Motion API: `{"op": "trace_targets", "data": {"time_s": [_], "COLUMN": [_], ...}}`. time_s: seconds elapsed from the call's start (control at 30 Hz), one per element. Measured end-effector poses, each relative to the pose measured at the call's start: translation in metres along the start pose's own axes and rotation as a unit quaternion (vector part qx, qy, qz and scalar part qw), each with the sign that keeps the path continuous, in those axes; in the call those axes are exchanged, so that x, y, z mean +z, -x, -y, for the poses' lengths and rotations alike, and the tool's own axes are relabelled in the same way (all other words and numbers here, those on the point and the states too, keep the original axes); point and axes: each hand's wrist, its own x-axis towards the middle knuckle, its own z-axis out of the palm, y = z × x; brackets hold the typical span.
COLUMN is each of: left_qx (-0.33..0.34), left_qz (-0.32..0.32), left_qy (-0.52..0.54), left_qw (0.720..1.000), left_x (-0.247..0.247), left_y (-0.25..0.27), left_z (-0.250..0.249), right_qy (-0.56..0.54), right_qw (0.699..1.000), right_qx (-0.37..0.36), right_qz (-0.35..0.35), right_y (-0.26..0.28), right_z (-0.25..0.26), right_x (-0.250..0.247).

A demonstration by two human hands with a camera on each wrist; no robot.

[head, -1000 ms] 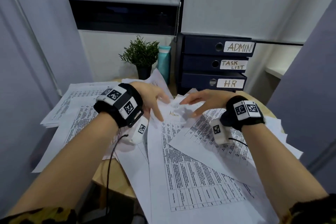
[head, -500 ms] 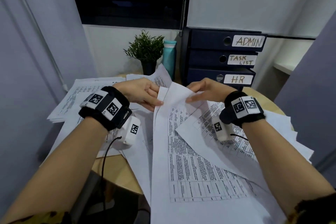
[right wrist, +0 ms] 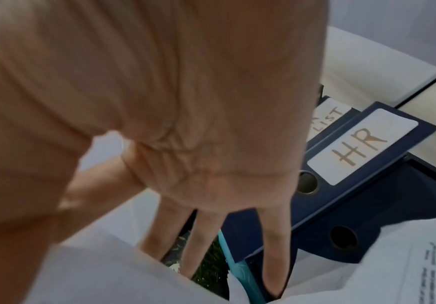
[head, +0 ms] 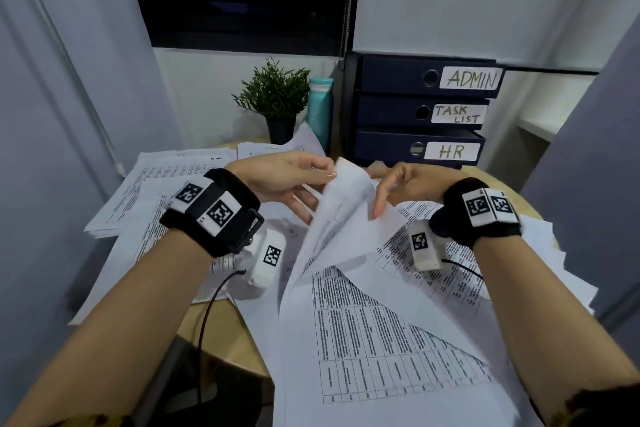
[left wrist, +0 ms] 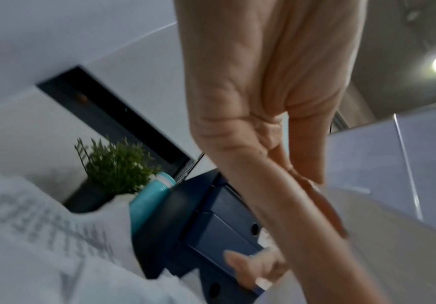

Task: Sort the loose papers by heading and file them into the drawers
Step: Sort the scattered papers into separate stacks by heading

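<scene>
A white printed sheet (head: 346, 218) stands lifted and curled at its top end above the paper pile (head: 381, 340). My left hand (head: 320, 194) pinches its top left edge, thumb on top and fingers beneath. My right hand (head: 377, 192) holds its right edge, thumb on the near face and fingers behind. In the right wrist view the fingers (right wrist: 201, 242) reach behind the sheet (right wrist: 108, 267). Three dark blue drawers stand shut at the back right: ADMIN (head: 429, 76), TASK LIST (head: 422, 113), HR (head: 415, 148). The sheet's heading is hidden.
More printed sheets lie stacked at the left (head: 166, 177) and spread to the right (head: 540, 253). A potted plant (head: 277, 97) and a teal bottle (head: 320, 107) stand left of the drawers. The wooden table edge (head: 221, 333) shows at the lower left. Grey partitions close in both sides.
The sheet headed Admin lay flat under both hands a second ago. Both hands have since taken its top end and raised it, so it now curls upward between them.
</scene>
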Motion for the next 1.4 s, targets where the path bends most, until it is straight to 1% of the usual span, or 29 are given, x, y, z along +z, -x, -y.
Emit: {"op": "trace_targets", "data": {"time_s": [0.03,0.07,0.1,0.13,0.2,0.23,0.27,0.33,0.4,0.47,0.5,0.57,0.6,0.67,0.73,0.8,0.83,0.9,0.97,1.0,1.07,1.1,1.17,1.23,1.3,1.37,1.4], "left_qx": [-0.001,-0.01,-0.023,-0.038,-0.078,-0.107,-0.14,-0.196,-0.222,-0.229,-0.231,-0.235,-0.235,-0.236,-0.219,-0.201,-0.194,-0.186,-0.171,-0.164,-0.143,-0.141,-0.151,-0.155,-0.136,-0.12,-0.108], "left_qz": [0.029,0.043,0.038,0.01,-0.082,-0.114,-0.127,-0.118,-0.091,-0.055,-0.033,0.009,0.017,0.008,-0.018,-0.02,-0.017,-0.025,-0.045,-0.059,-0.093,-0.111,-0.18,-0.239,-0.247,-0.215,-0.194], "left_qy": [0.01,0.017,0.02,0.018,-0.002,-0.018,-0.036,-0.07,-0.093,-0.105,-0.118,-0.163,-0.186,-0.224,-0.252,-0.26,-0.271,-0.312,-0.36,-0.368,-0.347,-0.333,-0.281,-0.2,-0.115,-0.029,-0.005], "left_qw": [1.0,0.999,0.999,0.999,0.994,0.988,0.981,0.971,0.966,0.966,0.965,0.958,0.954,0.946,0.942,0.944,0.943,0.931,0.916,0.913,0.922,0.926,0.931,0.938,0.952,0.969,0.975], "left_x": [0.003,0.004,0.004,0.001,-0.006,-0.01,-0.013,-0.015,-0.013,-0.006,-0.004,0.001,0.004,0.007,0.013,0.021,0.024,0.032,0.035,0.034,0.02,0.009,-0.018,-0.041,-0.053,-0.057,-0.058], "left_y": [0.0,-0.001,-0.005,-0.011,-0.023,-0.028,-0.032,-0.038,-0.04,-0.042,-0.044,-0.05,-0.051,-0.058,-0.065,-0.071,-0.074,-0.076,-0.072,-0.07,-0.064,-0.058,-0.045,-0.033,-0.018,-0.005,-0.001], "left_z": [-0.004,-0.005,-0.004,-0.002,0.005,0.008,0.012,0.016,0.016,0.013,0.013,0.012,0.012,0.012,0.011,0.009,0.009,0.008,0.004,0.002,0.003,0.006,0.016,0.028,0.036,0.04,0.042], "right_qy": [-0.018,-0.038,-0.063,-0.097,-0.152,-0.167,-0.178,-0.189,-0.204,-0.225,-0.234,-0.247,-0.257,-0.275,-0.292,-0.283,-0.279,-0.283,-0.317,-0.329,-0.336,-0.328,-0.331,-0.334,-0.329,-0.312,-0.294], "right_qw": [1.0,0.999,0.998,0.995,0.987,0.985,0.983,0.981,0.978,0.972,0.97,0.966,0.962,0.955,0.948,0.949,0.95,0.948,0.937,0.932,0.928,0.929,0.929,0.929,0.934,0.941,0.947], "right_qx": [0.003,-0.001,-0.013,-0.026,-0.042,-0.043,-0.039,-0.037,-0.049,-0.068,-0.07,-0.075,-0.086,-0.11,-0.123,-0.134,-0.132,-0.132,-0.144,-0.14,-0.102,-0.087,-0.118,-0.133,-0.119,-0.095,-0.084], "right_qz": [0.005,0.008,0.009,0.015,0.024,0.017,0.017,0.007,0.01,0.01,-0.01,-0.017,-0.015,-0.021,-0.019,-0.023,-0.04,-0.051,-0.035,-0.049,-0.128,-0.149,-0.114,-0.089,-0.074,-0.087,-0.098], "right_y": [0.001,0.003,0.006,0.009,0.015,0.016,0.017,0.018,0.017,0.017,0.017,0.017,0.017,0.017,0.019,0.018,0.017,0.017,0.018,0.018,0.021,0.024,0.027,0.029,0.026,0.021,0.019], "right_z": [-0.004,-0.01,-0.018,-0.024,-0.036,-0.043,-0.047,-0.053,-0.055,-0.059,-0.063,-0.067,-0.068,-0.068,-0.065,-0.07,-0.071,-0.075,-0.07,-0.07,-0.068,-0.068,-0.073,-0.072,-0.069,-0.065,-0.06], "right_x": [-0.001,-0.003,-0.005,-0.007,-0.007,-0.009,-0.011,-0.014,-0.015,-0.013,-0.013,-0.01,-0.01,-0.009,-0.01,-0.012,-0.013,-0.014,-0.011,-0.012,-0.013,-0.012,-0.011,-0.009,-0.009,-0.011,-0.01]}}
